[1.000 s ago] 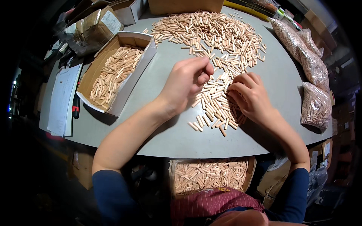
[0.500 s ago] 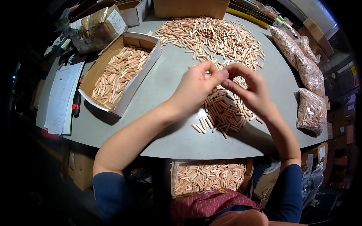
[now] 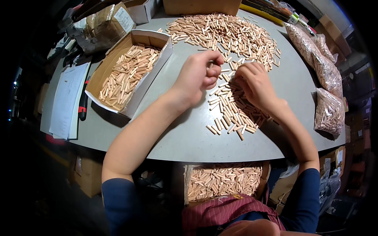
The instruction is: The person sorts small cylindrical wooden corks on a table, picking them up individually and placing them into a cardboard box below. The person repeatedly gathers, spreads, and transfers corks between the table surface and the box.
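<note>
Short pale wooden dowels (image 3: 230, 112) lie in a loose heap on the grey table (image 3: 185, 137). Left of that heap, above the tabletop, my left hand (image 3: 200, 75) is closed with its fingers curled in. What it holds, if anything, is hidden by the fingers. My right hand (image 3: 255, 82) is over the heap's right side, back upward, with bent fingers drawn together and pointing down among the dowels. Its fingertips are in shadow, so I cannot make out what is between them.
A larger dowel pile (image 3: 228, 33) spreads at the back. At left stand an open cardboard box (image 3: 151, 84) of dowels, papers (image 3: 69, 100) and a red-and-black tool (image 3: 82, 108). Filled clear bags (image 3: 328, 112) line the right edge. Another dowel-filled box (image 3: 187, 185) is below the front edge.
My hands, together at the fingertips before, have parted. The left moved left and curled closed; the right turned over, its fingers now down on the heap. The view shifted slightly.
</note>
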Demonstrator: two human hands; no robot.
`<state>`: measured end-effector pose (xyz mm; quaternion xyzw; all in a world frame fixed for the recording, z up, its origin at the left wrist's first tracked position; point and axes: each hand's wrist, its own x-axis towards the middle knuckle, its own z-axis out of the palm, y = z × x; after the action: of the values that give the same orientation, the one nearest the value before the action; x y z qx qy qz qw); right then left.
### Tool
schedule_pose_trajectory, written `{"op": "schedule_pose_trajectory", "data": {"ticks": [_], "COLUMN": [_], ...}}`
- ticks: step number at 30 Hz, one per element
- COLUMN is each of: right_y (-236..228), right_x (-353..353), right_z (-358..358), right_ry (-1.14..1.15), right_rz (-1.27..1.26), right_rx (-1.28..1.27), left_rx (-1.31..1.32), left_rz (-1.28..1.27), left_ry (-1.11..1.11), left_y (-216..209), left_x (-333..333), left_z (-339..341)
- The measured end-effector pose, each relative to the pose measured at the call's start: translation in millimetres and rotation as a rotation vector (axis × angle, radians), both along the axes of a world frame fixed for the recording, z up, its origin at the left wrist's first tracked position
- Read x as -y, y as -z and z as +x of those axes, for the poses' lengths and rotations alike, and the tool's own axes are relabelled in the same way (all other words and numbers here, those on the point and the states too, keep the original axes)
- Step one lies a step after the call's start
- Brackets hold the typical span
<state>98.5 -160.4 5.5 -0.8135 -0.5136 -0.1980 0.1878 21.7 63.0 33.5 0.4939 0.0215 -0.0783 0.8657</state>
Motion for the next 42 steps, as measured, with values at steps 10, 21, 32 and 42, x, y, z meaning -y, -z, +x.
{"op": "schedule_pose_trajectory", "data": {"ticks": [10,21,32,42], "right_y": [-34.4,-9.1,-1.3,-10.4], "right_x": [-18.7,-33.6,-22.6,5.8], "right_z": [-13.4,-21.4,-5.3,-0.8], "right_ry": [-0.292,-0.135,0.007,-0.009], "right_rz": [0.541,-0.074,-0.106,0.048], "right_rx": [-1.126,-0.139,-0.193,-0.191], "left_rx": [0.142,0.054,0.094,0.528], "left_rz": [0.188,-0.311,0.253,1.32], "left_ry": [-0.071,-0.088,0.004,0.072], "left_y": [1.9,-4.0,-4.6,27.9], "left_x": [11.6,-22.2,-8.8,-5.8], "left_z": [-7.1,10.1,3.5,6.7]}}
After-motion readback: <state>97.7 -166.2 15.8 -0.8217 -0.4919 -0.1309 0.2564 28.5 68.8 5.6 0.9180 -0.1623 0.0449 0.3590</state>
